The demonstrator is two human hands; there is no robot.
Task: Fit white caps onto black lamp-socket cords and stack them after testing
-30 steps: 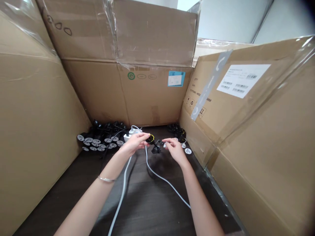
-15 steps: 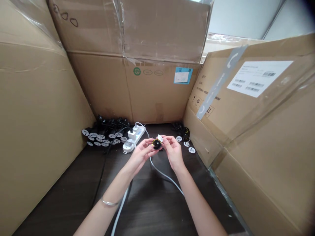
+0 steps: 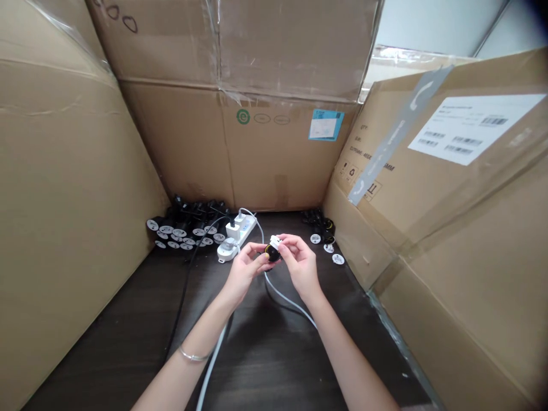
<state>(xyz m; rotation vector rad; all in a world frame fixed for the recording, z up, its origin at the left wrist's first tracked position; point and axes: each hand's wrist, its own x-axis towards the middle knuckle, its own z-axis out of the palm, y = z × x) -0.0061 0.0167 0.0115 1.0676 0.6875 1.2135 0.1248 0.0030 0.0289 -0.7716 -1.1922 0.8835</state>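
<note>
Above the dark table my two hands meet around one small device. My left hand (image 3: 247, 265) is closed on its round black housing (image 3: 273, 253), which has a yellow wire along its upper edge. Between the fingertips of my right hand (image 3: 300, 264) is a white disc-shaped cap (image 3: 275, 242), held against the top of the black housing. The cap looks tilted; whether it is seated on the housing I cannot tell. Fingers cover part of both pieces.
A white power strip (image 3: 225, 252) with plugs and cables lies behind my left hand. Several black devices with white round ends (image 3: 180, 233) are piled at the left. More black parts (image 3: 327, 224) and white caps (image 3: 338, 259) lie right. Cardboard boxes (image 3: 274, 165) enclose the table (image 3: 274, 365).
The white cap has turned and now sits over the black housing's top, showing more of its side. My right fingers have shifted with it. The view has moved slightly.
</note>
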